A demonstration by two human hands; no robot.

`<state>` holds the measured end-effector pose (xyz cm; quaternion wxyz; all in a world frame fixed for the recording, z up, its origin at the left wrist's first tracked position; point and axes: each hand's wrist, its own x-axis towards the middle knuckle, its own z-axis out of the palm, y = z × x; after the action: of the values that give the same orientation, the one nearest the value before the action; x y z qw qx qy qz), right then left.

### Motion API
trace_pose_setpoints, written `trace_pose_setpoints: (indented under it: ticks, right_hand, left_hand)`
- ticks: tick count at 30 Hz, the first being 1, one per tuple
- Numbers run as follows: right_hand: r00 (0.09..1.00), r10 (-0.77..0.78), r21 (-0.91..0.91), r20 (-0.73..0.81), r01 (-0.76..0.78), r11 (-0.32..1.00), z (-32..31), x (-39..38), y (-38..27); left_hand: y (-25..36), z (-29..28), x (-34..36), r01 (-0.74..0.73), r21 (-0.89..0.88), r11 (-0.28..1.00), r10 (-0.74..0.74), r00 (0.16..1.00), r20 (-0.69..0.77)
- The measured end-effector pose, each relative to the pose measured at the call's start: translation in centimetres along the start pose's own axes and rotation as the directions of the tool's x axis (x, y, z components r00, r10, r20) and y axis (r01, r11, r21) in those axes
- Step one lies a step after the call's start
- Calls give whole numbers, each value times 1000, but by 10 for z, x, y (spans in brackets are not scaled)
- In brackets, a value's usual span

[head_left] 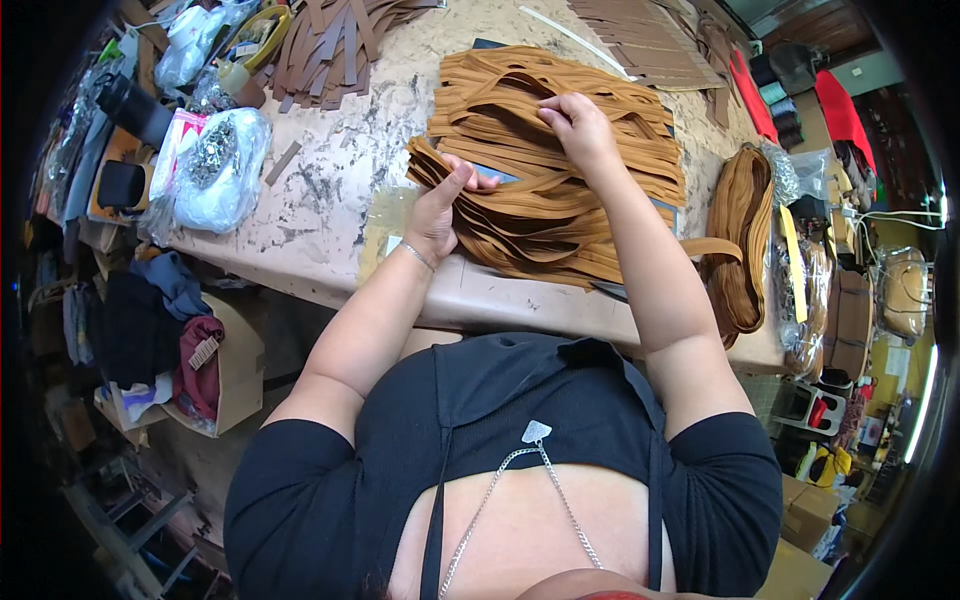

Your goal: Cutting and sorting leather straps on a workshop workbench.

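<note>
Over a worn tabletop, a person's left hand is gripping a bunch of tan strips near their ends, its fingers wrapping the stack, while the right hand is reaching into the pile, thumb and fingers pinching what appears to be one strip's edge. The strips are lying in bowed, loose layers before the person and could be slipping out of line should the left hold slacken; a sharp tug might be dragging neighbouring layers along. The right forearm is crossing the pile, standing in the way, and could be snagging the loop of tan band beside the coil. Brown strips are crowding the far left, a clear plastic bag sitting nearer.
</note>
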<state>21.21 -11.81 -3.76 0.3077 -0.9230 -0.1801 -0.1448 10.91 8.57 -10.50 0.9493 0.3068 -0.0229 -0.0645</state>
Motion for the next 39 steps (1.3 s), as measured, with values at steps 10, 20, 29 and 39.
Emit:
trace_pose_setpoints:
  ticks: [10, 20, 29, 39]
  right_hand:
    - [957, -209, -110, 200, 234, 966, 11, 2, -16]
    - [993, 0, 41, 120, -5, 999, 16, 8, 0]
    - [834, -223, 278, 505, 87, 957, 2, -19, -39]
    - [951, -242, -103, 194, 265, 959, 24, -9, -2]
  left_hand:
    - [-1, -14, 1, 183, -76, 980, -188, 979, -78]
    - [3, 2, 1, 49, -9, 999, -49, 998, 37]
    - [4, -2, -1, 133, -26, 991, -136, 984, -119]
    - [6, 10, -3, 68, 111, 992, -66, 998, -21]
